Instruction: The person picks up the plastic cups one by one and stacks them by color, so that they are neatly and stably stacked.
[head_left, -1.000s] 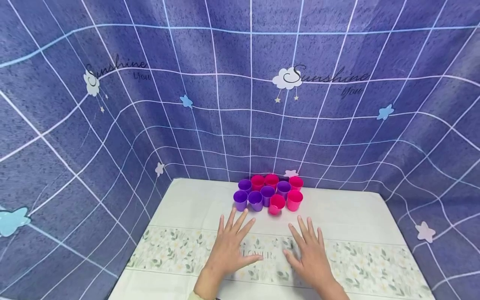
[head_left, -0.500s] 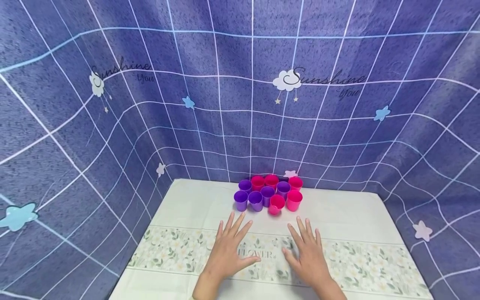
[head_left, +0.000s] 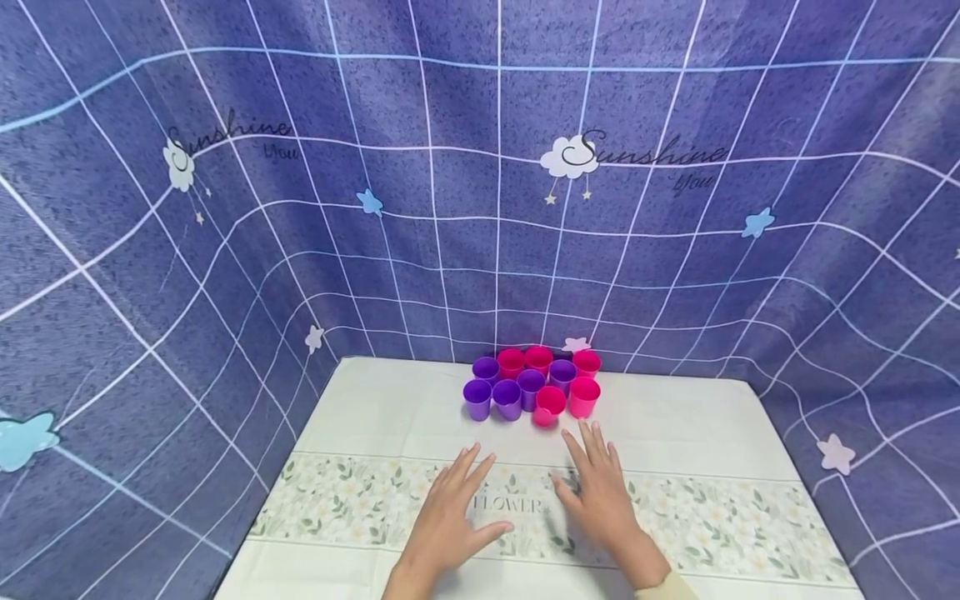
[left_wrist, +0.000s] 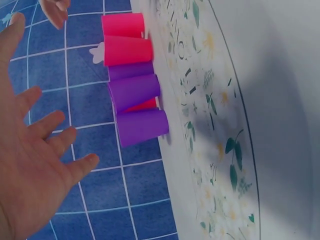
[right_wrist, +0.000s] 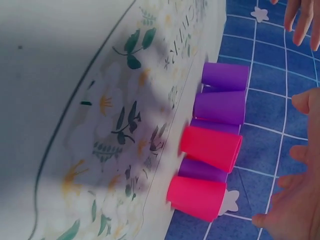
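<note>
Several purple cups (head_left: 477, 402) and pink cups (head_left: 584, 398) stand upright, mouths up, in a close cluster near the back of the table. My left hand (head_left: 447, 512) is held over the printed band with fingers spread, short of the purple cups. My right hand (head_left: 600, 492) is likewise spread and empty, its fingertips just in front of the pink cups. In the left wrist view my left palm (left_wrist: 35, 165) faces the cups without touching them. The right wrist view has my right hand (right_wrist: 295, 185) at the edge, apart from the front pink cup (right_wrist: 197, 197).
A white tablecloth (head_left: 390, 408) covers the table, crossed by a floral band (head_left: 697, 525) with lettering. Blue gridded curtain (head_left: 420, 250) with stars and clouds hangs behind the table and along both sides, close behind the cups.
My right hand has moved slightly forward, closer to the pink cups. The left hand has drawn back a little from the purple cups. The cups stand as before.
</note>
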